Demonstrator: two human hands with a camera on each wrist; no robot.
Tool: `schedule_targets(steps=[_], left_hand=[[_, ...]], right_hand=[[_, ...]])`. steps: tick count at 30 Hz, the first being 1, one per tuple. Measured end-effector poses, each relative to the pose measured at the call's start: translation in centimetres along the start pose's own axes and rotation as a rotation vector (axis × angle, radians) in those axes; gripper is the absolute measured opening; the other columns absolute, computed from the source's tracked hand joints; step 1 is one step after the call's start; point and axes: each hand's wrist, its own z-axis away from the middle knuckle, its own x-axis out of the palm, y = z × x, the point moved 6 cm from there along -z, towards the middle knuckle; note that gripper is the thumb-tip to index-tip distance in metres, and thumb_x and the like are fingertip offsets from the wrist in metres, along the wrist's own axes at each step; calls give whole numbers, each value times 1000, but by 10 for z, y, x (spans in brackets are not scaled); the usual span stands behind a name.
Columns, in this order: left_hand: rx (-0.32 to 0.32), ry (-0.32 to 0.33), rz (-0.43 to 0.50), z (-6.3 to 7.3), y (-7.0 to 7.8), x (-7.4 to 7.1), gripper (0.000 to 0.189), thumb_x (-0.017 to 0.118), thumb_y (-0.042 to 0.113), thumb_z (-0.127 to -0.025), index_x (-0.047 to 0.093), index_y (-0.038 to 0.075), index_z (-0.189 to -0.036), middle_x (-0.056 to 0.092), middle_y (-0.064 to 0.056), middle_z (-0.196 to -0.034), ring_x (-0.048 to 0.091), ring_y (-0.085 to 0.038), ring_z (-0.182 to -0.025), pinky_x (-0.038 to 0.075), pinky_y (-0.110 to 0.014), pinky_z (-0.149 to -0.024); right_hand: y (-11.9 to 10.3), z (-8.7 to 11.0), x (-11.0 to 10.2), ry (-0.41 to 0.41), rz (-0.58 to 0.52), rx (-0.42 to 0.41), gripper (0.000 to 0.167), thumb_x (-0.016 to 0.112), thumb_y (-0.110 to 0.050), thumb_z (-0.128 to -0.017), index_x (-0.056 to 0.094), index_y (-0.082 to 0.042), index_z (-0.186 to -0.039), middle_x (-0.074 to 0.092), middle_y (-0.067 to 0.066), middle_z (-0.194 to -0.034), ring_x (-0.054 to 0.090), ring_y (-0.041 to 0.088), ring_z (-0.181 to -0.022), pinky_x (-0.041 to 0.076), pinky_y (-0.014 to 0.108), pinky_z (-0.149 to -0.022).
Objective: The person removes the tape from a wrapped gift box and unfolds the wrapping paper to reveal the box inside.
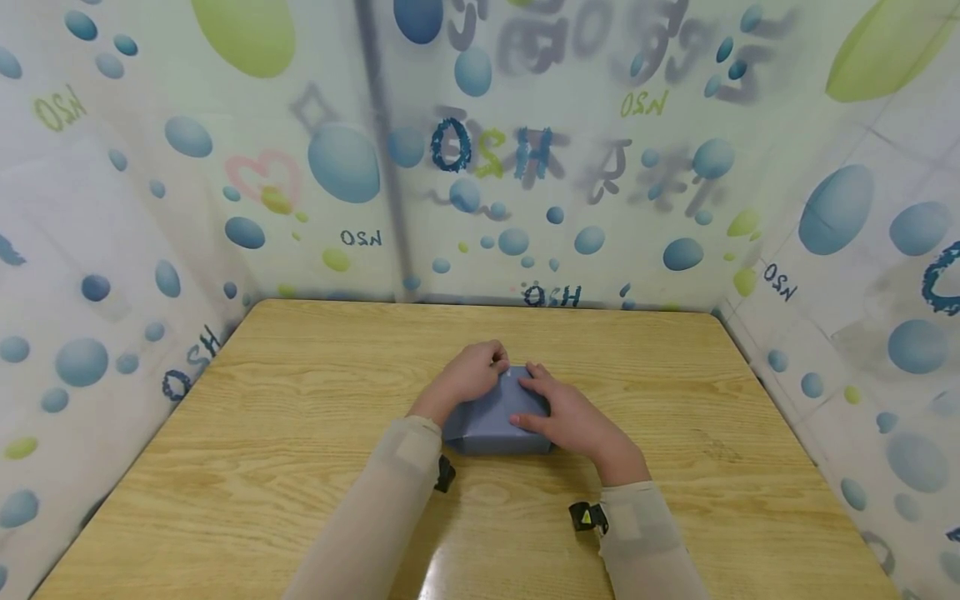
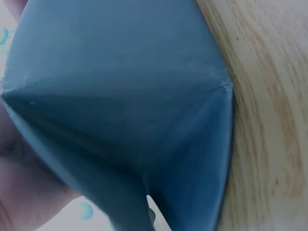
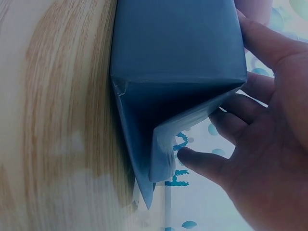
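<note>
A box-shaped package in blue-grey wrapping paper (image 1: 491,421) lies on the wooden table, between both hands. My left hand (image 1: 467,372) is over its far left part, fingers curled and fingertips right at the paper's far top edge; I cannot tell whether they pinch anything. My right hand (image 1: 566,412) rests on the right side, fingers spread and fairly straight on the paper. In the left wrist view, the paper's end flap (image 2: 120,125) is creased inward and stands unsealed. Loose folded paper (image 3: 166,149) also juts from the end seen in the right wrist view.
The wood-grain table (image 1: 322,367) reaches to a patterned curtain (image 1: 480,225) at the back and sides. Small black wrist cameras (image 1: 588,517) sit on the light sleeves (image 1: 390,492). Table surface extends on either side of the package.
</note>
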Motion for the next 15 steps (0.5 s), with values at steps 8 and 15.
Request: schedule_targets(steps=[8, 15], left_hand=[[0, 5, -7, -3, -3, -1, 17, 50, 20, -114, 64, 12, -110, 67, -6, -102, 58, -20, -87, 45, -33, -77], [1, 18, -10, -5, -2, -2, 17, 51, 20, -113, 65, 11, -110, 68, -6, -102, 59, -20, -86, 46, -33, -77]], right_hand=[[0, 0, 1, -6, -11, 0, 77, 73, -43, -102, 41, -12, -165, 19, 9, -180, 25, 36, -165, 34, 58, -128], [1, 0, 0, -6, -12, 0, 80, 72, -44, -102, 37, -14, -166, 17, 10, -180, 23, 37, -165, 33, 59, -128]])
